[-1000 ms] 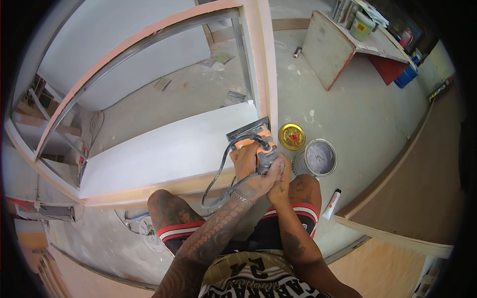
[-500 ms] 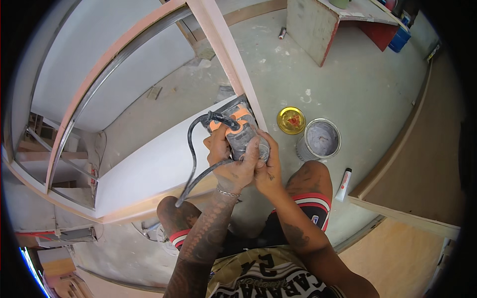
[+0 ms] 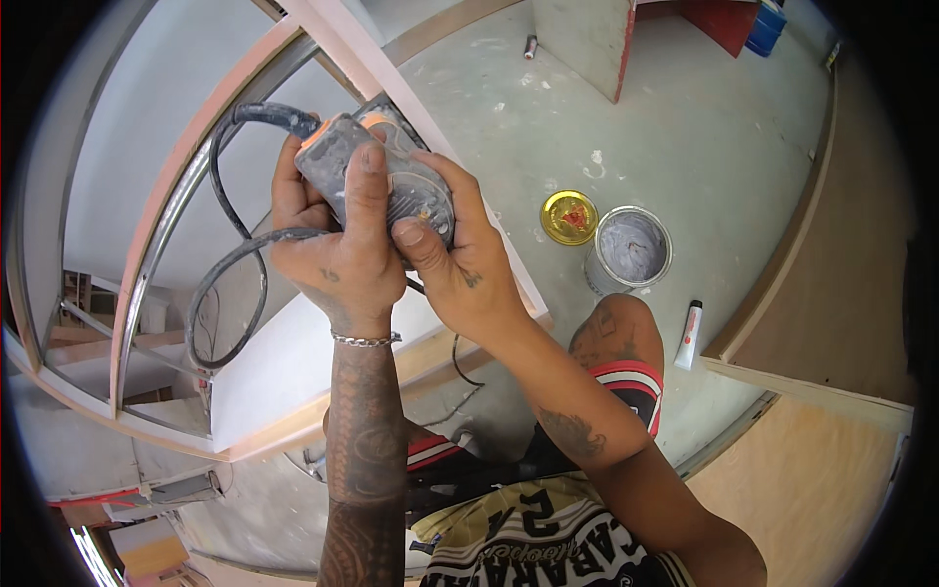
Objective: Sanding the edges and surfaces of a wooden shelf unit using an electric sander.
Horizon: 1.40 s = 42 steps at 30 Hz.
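Both my hands grip a dusty grey and orange electric sander (image 3: 342, 166). My left hand (image 3: 342, 240) wraps its left side, the thumb lying along the top of the body. On the right, my right hand (image 3: 460, 249) clasps the rounded end, thumb on top and fingers round the far side. A black power cord (image 3: 256, 259) leaves the tool on the left and loops down past my left wrist. The sander's pad lies toward the pale upright member (image 3: 367, 54) of a large frame; whether it touches is hidden. Beneath my hands is a white panel (image 3: 284, 357) of the same frame.
An open can of grey paste (image 3: 634, 245) stands on the floor to the right, beside a gold lid (image 3: 568, 217). A white tube (image 3: 690, 336) lies near my right knee. A wooden panel edge (image 3: 773, 284) borders the far right; a worn table (image 3: 587, 44) stands beyond.
The sander has moved up and to the left in both hands, from the lower white panel toward the upright member. It is turned, and its cord loop has swung left.
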### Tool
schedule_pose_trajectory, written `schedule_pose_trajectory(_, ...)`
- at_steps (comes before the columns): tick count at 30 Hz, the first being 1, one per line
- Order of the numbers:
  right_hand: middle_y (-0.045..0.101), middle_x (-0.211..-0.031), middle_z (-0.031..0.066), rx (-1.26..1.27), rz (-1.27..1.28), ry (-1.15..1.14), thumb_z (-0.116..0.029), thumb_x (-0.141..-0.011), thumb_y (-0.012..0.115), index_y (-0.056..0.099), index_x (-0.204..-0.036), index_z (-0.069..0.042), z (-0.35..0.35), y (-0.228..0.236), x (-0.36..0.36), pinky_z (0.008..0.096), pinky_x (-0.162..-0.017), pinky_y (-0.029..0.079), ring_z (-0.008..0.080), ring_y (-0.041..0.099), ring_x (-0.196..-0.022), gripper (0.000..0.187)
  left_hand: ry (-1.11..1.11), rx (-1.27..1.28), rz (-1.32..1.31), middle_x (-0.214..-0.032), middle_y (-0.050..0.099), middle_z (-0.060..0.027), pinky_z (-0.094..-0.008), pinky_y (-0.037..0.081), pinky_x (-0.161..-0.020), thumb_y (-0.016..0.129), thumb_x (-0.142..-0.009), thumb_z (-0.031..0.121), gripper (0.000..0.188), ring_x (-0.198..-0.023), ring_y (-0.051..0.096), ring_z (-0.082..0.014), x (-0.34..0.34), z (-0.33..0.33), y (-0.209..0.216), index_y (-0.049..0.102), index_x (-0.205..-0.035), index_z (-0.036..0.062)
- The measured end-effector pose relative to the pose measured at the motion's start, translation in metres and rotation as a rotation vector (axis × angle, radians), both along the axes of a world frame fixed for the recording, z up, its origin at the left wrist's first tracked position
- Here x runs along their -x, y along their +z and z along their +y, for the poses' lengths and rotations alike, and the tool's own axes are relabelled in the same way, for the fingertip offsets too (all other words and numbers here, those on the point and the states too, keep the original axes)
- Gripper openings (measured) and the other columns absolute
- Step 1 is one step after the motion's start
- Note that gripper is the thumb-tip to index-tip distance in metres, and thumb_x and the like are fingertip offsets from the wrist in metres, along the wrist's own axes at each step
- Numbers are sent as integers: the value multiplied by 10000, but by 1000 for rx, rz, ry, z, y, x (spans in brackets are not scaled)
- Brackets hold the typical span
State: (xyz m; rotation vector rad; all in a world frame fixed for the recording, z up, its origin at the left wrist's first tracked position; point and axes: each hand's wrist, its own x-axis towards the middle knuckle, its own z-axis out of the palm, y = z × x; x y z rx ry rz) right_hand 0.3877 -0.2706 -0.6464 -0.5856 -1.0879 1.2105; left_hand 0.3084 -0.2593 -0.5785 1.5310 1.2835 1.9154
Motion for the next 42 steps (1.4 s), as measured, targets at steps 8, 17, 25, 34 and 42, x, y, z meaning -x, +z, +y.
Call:
schedule_pose_trajectory(8, 634, -1147, 197, -63, -12, -126, -467, -916, 629, 352, -1423, -65, -18, -43, 0, 321, -814, 531, 257, 672, -1004, 704, -5, 64, 19, -1115, 646, -194, -298, 532, -835, 674, -911, 134, 533, -1012, 653, -216, -8, -22, -36, 437, -1329, -95)
schedule_pose_trajectory(17, 677, -1026, 187, -51, -121, -124, -391, -922, 652, 361, -1413, -71, -18, -33, 6, 327, -797, 537, 256, 687, -958, 654, -54, 74, -35, -1057, 673, -163, -288, 516, -845, 680, -901, 154, 553, -970, 647, -186, 7, -19, -35, 429, -1340, -73)
schedule_pose_trajectory(25, 645, -1139, 189, -78, -203, -161, -372, -931, 642, 343, -1433, -34, -46, -93, -13, 327, -848, 516, 237, 655, -1027, 675, -47, 149, 25, -1094, 648, -150, -287, 509, -847, 688, -901, 191, 590, -975, 628, -178, 1, -48, -107, 399, -1359, -43)
schedule_pose_trajectory(34, 641, -1147, 223, -83, -215, -178, -408, -920, 643, 343, -1425, -32, -52, -101, -7, 365, -855, 519, 317, 666, -1036, 697, -54, 128, 65, -1079, 654, -156, -288, 509, -818, 666, -908, 197, 611, -958, 633, -181, 10, -52, -116, 377, -1379, -64)
schedule_pose_trajectory(42, 678, -1009, 222, -61, -142, -99, -411, -922, 642, 327, -1417, -73, -18, -27, 5, 383, -783, 538, 357, 690, -958, 677, -7, 26, 96, -1032, 686, -171, -270, 516, -782, 615, -933, 162, 484, -897, 650, -176, 12, -17, -30, 441, -1311, -87)
